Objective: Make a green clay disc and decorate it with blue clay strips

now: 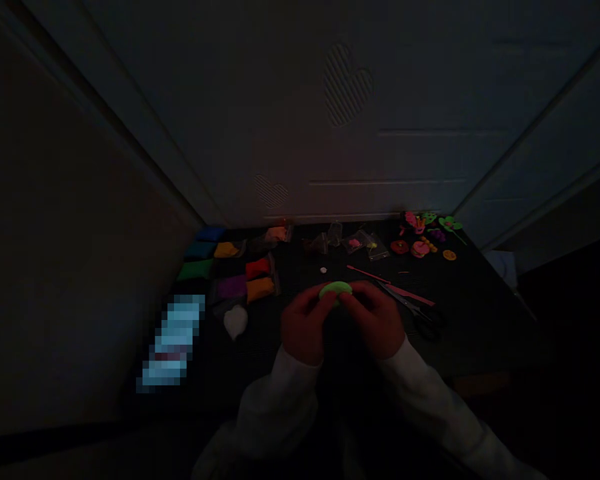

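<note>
Dim light. Left hand (303, 325) and right hand (380, 321) both clamped, thumbs and fingers, on a bright green, flattened, rounded lump (335, 289), held between them over the dark counter (473, 310). Beside the right hand: metal-bladed scissors with dark handles (414, 309), a flat pink strip (414, 296), a thin pink stick (366, 273). Beyond the hands, a small white round bit (323, 270). Off left, a larger white lump (235, 321), near a purple-filled clear bag (231, 287).

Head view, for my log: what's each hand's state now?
Left hand: closed on a rounded bright green clay-like piece.
Right hand: closed on the same piece.
</note>
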The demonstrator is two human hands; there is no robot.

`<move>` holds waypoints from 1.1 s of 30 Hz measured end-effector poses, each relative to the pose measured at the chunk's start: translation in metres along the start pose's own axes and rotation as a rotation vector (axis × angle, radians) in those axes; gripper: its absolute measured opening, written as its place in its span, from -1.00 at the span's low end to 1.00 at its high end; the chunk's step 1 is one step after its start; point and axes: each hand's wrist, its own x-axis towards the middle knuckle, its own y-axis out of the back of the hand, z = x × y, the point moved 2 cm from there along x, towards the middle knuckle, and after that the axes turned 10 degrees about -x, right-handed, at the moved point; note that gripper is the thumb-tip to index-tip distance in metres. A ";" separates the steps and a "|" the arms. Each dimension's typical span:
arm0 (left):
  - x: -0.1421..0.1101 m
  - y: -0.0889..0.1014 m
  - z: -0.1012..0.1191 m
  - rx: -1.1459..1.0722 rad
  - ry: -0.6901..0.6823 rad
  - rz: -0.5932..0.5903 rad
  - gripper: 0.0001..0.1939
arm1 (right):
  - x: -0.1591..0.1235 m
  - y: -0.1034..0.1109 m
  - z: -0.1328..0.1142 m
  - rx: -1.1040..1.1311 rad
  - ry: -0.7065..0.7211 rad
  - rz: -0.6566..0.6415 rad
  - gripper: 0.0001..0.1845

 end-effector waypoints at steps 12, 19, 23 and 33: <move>0.001 -0.001 0.013 0.200 -0.039 -0.034 -0.74 | 0.003 -0.003 0.003 -0.013 -0.003 -0.062 -0.75; 0.003 0.002 0.005 0.130 -0.022 -0.067 -0.70 | 0.006 0.002 0.004 -0.055 0.016 -0.085 -0.78; 0.006 0.004 0.012 0.173 0.051 -0.188 -0.74 | 0.008 0.006 0.002 0.019 -0.025 -0.109 -0.78; 0.002 -0.001 0.008 0.097 0.018 -0.144 -0.69 | 0.005 0.004 0.001 -0.032 0.033 -0.045 -0.83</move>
